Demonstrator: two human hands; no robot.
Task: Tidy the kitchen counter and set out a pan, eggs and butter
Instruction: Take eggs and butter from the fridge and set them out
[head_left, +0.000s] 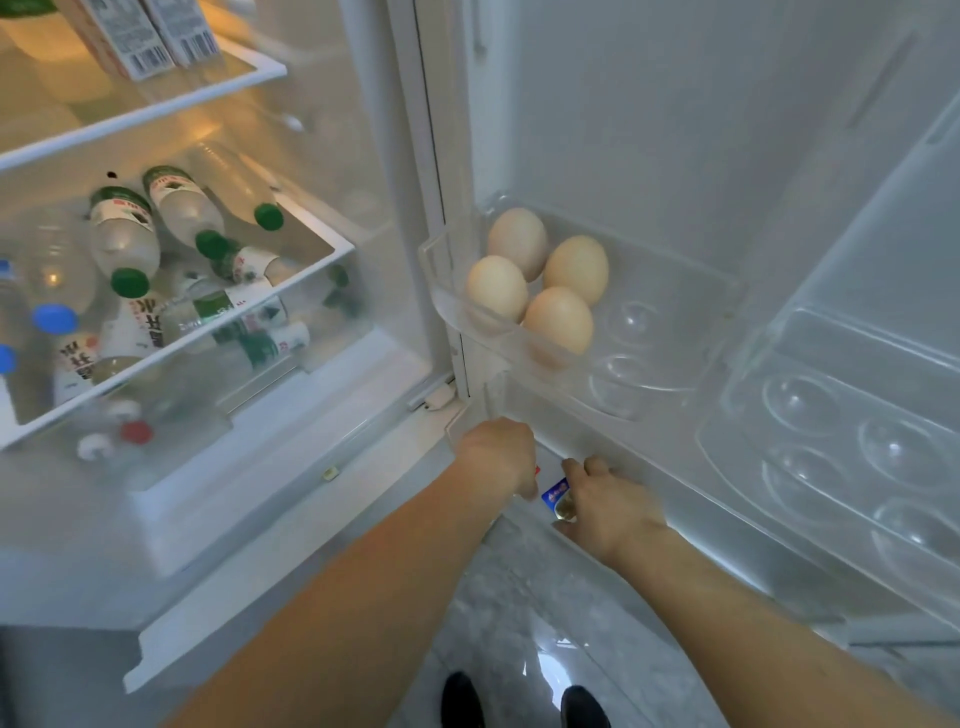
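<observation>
Right, both hands low in door bin: left hand (501, 457) curled, contents hidden; right hand (605, 512) pinching small packet (555, 492), maybe butter — soft, slippery. Eggs (537, 288) at 12 o'clock: fragile, cup from sides.

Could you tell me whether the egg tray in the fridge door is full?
Partly full: the egg tray holds four eggs; its other cups are empty.

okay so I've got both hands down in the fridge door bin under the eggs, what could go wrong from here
1. The four eggs sit in the clear egg tray right above both hands; lifting the left hand or right hand carelessly could knock the tray.
2. The small blue-labelled packet the right hand grips is partly hidden between the hands, so it could slip to the floor.
3. The bottles lie loose on the open fridge shelves; a bump might roll them.
</observation>
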